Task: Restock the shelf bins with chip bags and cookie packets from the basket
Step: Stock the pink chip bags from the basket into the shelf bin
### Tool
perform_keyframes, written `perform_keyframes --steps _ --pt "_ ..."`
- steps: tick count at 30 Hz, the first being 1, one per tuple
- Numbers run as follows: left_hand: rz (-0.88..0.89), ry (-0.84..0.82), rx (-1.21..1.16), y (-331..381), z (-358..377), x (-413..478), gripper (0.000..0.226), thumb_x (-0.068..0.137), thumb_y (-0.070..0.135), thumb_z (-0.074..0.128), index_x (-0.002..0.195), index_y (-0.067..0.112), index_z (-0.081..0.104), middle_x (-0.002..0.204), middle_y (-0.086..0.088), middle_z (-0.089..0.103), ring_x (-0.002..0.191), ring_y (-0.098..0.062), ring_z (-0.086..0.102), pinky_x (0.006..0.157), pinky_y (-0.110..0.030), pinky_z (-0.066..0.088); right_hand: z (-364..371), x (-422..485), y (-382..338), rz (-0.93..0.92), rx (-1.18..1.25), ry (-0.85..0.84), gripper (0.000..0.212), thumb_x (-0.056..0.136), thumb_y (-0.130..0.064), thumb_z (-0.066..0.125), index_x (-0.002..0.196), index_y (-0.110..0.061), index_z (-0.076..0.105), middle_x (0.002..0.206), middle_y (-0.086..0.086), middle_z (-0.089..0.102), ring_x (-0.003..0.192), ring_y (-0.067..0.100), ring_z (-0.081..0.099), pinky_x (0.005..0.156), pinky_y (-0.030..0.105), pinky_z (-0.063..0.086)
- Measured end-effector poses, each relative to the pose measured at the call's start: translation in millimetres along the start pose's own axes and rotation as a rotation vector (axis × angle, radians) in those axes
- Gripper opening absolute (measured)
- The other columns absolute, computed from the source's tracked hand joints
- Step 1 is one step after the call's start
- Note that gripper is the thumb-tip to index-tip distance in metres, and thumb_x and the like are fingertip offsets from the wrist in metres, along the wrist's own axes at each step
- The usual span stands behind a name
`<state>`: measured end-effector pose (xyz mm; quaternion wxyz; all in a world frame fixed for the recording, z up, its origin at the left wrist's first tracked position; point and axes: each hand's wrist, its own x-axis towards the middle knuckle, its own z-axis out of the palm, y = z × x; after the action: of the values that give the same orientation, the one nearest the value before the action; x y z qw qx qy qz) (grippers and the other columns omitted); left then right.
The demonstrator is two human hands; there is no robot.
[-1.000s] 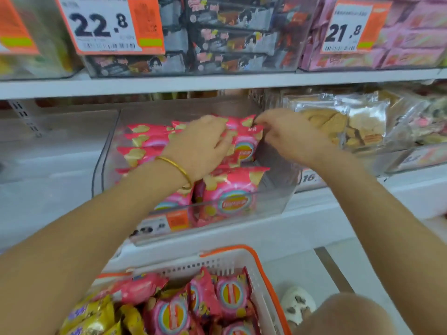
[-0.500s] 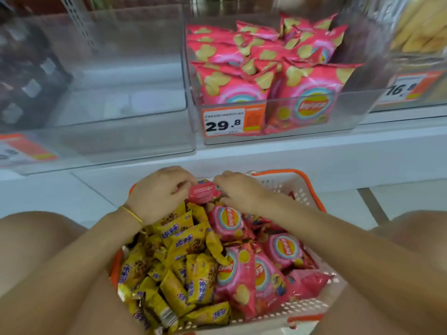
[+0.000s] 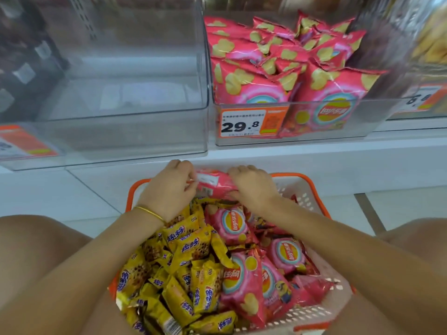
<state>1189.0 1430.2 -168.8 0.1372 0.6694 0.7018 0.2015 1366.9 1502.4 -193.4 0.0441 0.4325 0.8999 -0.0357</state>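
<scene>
both hands' grip, left hand (image 3: 169,187) and right hand (image 3: 251,184), clamped on pink chip bag (image 3: 214,183), over basket (image 3: 312,197)

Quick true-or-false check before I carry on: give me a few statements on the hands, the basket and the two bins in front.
1. The left hand and the right hand both grip one pink chip bag at the far end of the basket. True.
2. The yellow cookie packets fill the basket's right half. False: they lie on its left; the loose chip bags lie on its right.
3. The bin tagged 29.8 holds stocked chip bags. True.
4. The clear bin left of it is packed with cookie packets. False: no packets show in it.
</scene>
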Motion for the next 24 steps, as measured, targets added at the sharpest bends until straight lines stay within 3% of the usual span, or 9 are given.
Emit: perform_keyframes --steps 4,6,8,11,13,15,18,21,24 --pt "0.134 -0.185 -0.082 35 20 -24 0.057 0.079 0.045 0.069 0.123 0.021 0.041 0.114 0.006 0.036 0.103 -0.007 0.045 0.087 -0.013 0.038 -42 -41 20 0.295 0.472 -0.054 0.035 0.079 -0.037 0.069 0.098 -0.011 0.054 0.092 0.004 0.062 0.090 0.024 0.061 0.066 0.029 0.043" --pt "0.191 -0.276 -0.084 54 33 -33 0.089 0.069 0.056 0.073 0.138 0.022 0.027 0.130 0.003 0.030 0.122 -0.011 0.035 0.104 -0.022 0.034 -54 -59 25 0.440 0.809 -0.114 0.029 0.080 -0.034 0.070 0.089 -0.011 0.056 0.078 0.002 0.063 0.066 0.015 0.065 0.055 0.024 0.048" --pt "0.195 -0.268 -0.078 75 41 -33 0.107 0.062 0.062 0.074 0.144 0.023 0.018 0.137 0.001 0.026 0.129 -0.015 0.029 0.109 -0.030 0.030 -62 -73 29 0.545 1.183 -0.191 0.034 0.084 -0.034 0.067 0.102 -0.005 0.061 0.081 0.012 0.071 0.058 0.016 0.067 0.059 0.026 0.056" --pt "0.176 -0.186 -0.163 102 43 -22 0.100 0.064 0.050 0.078 0.142 0.023 0.022 0.132 -0.001 0.035 0.121 -0.016 0.038 0.102 -0.030 0.036 -79 -94 41 0.640 1.447 -0.268 0.054 0.089 -0.047 0.056 0.115 0.000 0.057 0.091 0.023 0.070 0.066 0.025 0.070 0.063 0.033 0.058" --pt "0.071 -0.208 -0.343 116 37 -11 0.077 0.072 0.029 0.078 0.133 0.018 0.033 0.119 -0.003 0.048 0.108 -0.018 0.053 0.089 -0.029 0.046 -98 -109 54 0.607 1.390 -0.236 0.059 0.092 -0.055 0.042 0.103 0.001 0.059 0.086 0.023 0.069 0.065 0.025 0.068 0.058 0.030 0.056" --pt "-0.081 -0.326 -0.585 125 26 0 0.052 0.077 0.012 0.074 0.119 0.014 0.043 0.104 -0.004 0.059 0.090 -0.017 0.062 0.073 -0.027 0.052 -116 -125 74 0.528 1.091 -0.015 0.061 0.093 -0.055 0.038 0.093 -0.001 0.065 0.077 0.016 0.069 0.060 0.020 0.065 0.056 0.025 0.050" --pt "-0.150 -0.457 -0.855 134 7 9 0.057 0.058 0.026 0.080 0.108 0.014 0.054 0.102 -0.015 0.068 0.085 -0.028 0.067 0.076 -0.038 0.054 -135 -136 100 0.355 0.626 0.343 0.037 0.092 -0.040 0.054 0.092 -0.006 0.068 0.084 0.003 0.066 0.075 0.014 0.057 0.065 0.017 0.040" --pt "-0.072 -0.537 -0.958 157 -8 13 0.067 0.046 0.031 0.076 0.109 0.018 0.059 0.112 -0.020 0.066 0.108 -0.047 0.057 0.093 -0.062 0.042 -156 -139 111 0.127 0.801 0.184 0.043 0.081 -0.040 0.065 0.116 -0.016 0.063 0.104 -0.013 0.063 0.095 -0.002 0.058 0.083 0.011 0.046" --pt "-0.005 -0.585 -0.934 184 -25 26 0.069 0.047 0.029 0.077 0.113 0.022 0.058 0.113 -0.020 0.066 0.107 -0.045 0.058 0.090 -0.062 0.044 -172 -136 125 0.040 0.835 -0.073 0.053 0.070 -0.042 0.071 0.119 -0.026 0.058 0.111 -0.017 0.065 0.100 -0.002 0.062 0.086 0.018 0.052"
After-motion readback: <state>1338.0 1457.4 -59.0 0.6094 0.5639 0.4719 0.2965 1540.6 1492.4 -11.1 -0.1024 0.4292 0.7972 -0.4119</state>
